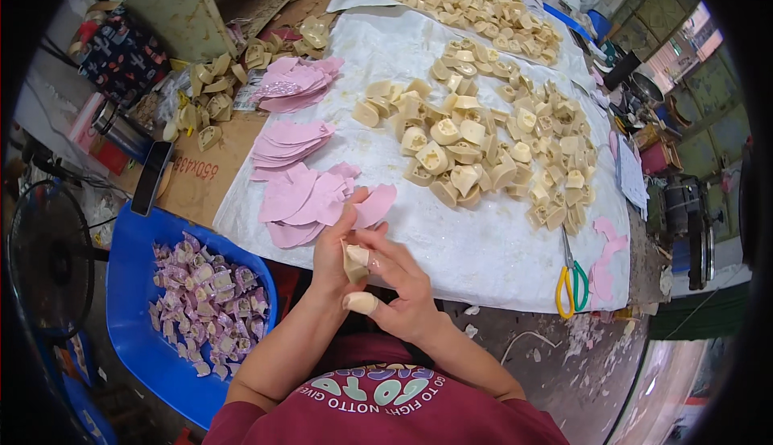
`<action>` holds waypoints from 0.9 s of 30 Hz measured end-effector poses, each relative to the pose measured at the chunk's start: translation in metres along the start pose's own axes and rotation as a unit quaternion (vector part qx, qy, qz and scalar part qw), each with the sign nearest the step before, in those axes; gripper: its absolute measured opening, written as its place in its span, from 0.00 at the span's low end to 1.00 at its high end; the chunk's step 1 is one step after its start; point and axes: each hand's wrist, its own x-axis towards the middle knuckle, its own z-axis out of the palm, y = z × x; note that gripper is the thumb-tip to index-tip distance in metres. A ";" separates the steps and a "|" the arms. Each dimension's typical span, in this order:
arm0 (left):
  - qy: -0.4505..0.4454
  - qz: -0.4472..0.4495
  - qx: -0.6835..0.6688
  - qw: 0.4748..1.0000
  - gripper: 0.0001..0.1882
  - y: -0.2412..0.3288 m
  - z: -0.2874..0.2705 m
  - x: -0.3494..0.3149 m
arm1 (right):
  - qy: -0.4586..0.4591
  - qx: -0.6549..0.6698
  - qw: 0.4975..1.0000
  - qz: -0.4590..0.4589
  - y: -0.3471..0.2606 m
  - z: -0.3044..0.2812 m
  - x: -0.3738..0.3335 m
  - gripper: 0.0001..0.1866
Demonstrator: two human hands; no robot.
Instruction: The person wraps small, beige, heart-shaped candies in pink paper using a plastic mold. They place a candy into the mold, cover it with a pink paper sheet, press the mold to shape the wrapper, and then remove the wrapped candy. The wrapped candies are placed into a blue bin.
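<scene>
In front of my chest, my left hand (330, 256) is closed around a small beige block (353, 263) that looks like a shoe heel. My right hand (403, 288) pinches the same piece from the other side, its fingertips against it. Pale finger cots cover the right thumb and a fingertip. Just beyond my left fingers lie overlapping pink cut sheets (302, 195), some partly hidden by that hand. More pink sheets (296, 83) are stacked farther back. Many loose beige heels (471, 143) are heaped across the white-covered table (451, 244).
A blue tub (129, 300) of pink-covered pieces (211, 304) stands at my left, beside a black fan (52, 260). Scissors (571, 280) with yellow and green handles lie near the front right edge. A phone (151, 178) stands by a flask (121, 129) at left.
</scene>
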 end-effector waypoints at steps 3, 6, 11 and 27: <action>-0.002 0.051 0.024 0.998 0.25 0.011 0.004 -0.009 | -0.057 -0.093 0.984 0.144 -0.009 -0.007 0.006 0.21; -0.018 0.048 0.013 0.999 0.25 0.012 0.010 -0.017 | -0.028 0.218 0.937 0.273 0.010 0.000 -0.005 0.20; -0.057 0.021 0.029 0.998 0.20 0.022 -0.001 -0.023 | -0.104 0.302 0.889 0.327 -0.009 -0.023 0.010 0.18; -0.187 0.098 0.021 0.977 0.24 0.038 0.006 -0.063 | 0.011 -0.059 0.993 -0.101 -0.024 -0.013 0.032 0.20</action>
